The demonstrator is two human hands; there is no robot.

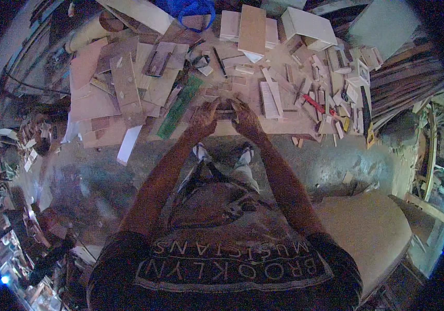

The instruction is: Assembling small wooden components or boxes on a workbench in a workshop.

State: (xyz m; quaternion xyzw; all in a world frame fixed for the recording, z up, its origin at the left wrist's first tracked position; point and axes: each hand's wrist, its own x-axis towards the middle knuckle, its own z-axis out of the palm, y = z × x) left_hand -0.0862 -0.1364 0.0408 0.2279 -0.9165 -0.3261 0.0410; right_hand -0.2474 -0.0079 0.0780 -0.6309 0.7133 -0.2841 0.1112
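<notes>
At the near edge of a cluttered wooden workbench, both my forearms reach forward. My left hand has its fingers curled over one end of a small wooden piece. Its other end lies under the bent fingers of my right hand. The picture is dim and grainy, so the exact shape of the piece is hard to make out. To the left of my left hand lies a long green strip, set at a slant. A pale flat wood piece rests just right of my right hand.
Boards overlap on the bench's left side. Offcuts surround a red tool at the right, near a yellow-handled saw. White boxes and a blue coil stand at the back. A large pale board is behind my right arm.
</notes>
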